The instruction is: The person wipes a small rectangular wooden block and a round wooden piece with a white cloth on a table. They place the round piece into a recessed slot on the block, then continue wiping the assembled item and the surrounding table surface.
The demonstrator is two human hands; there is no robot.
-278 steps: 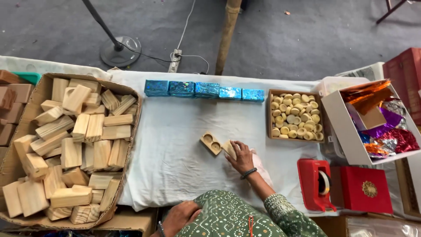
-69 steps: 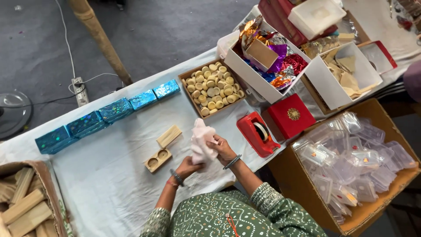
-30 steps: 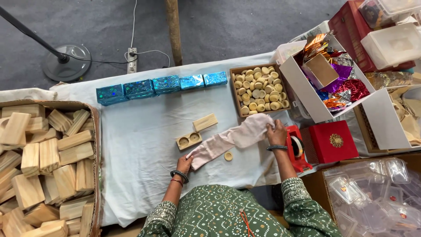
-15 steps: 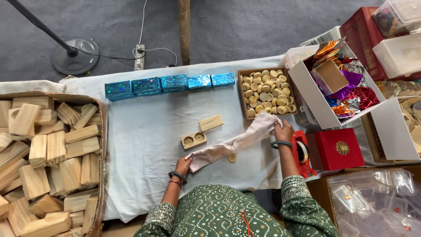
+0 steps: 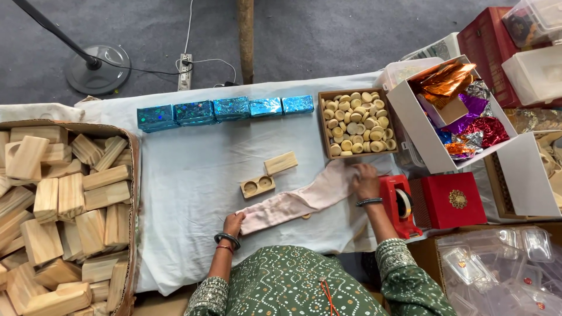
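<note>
A long pale pink cloth [image 5: 298, 201] lies stretched across the white-covered table [image 5: 193, 175]. My left hand [image 5: 233, 223] grips its near left end. My right hand [image 5: 365, 180] presses down on its far right end, next to a red tape dispenser [image 5: 397, 203]. Just beyond the cloth lie a wooden block with two round hollows [image 5: 257, 186] and a plain wooden block [image 5: 280, 163]. A small round wooden disc [image 5: 306, 216] peeks out from under the cloth's near edge.
A row of shiny blue wrapped blocks [image 5: 222, 109] lines the far edge. A tray of round wooden discs [image 5: 356, 124], a white box of coloured foil [image 5: 453, 111], a red box [image 5: 451, 199] and a carton of wooden blocks [image 5: 64, 205] surround the work area.
The cloth was held up and stretched between both hands; now it lies flat on the table, covering most of the small disc. My right hand has lowered onto it.
</note>
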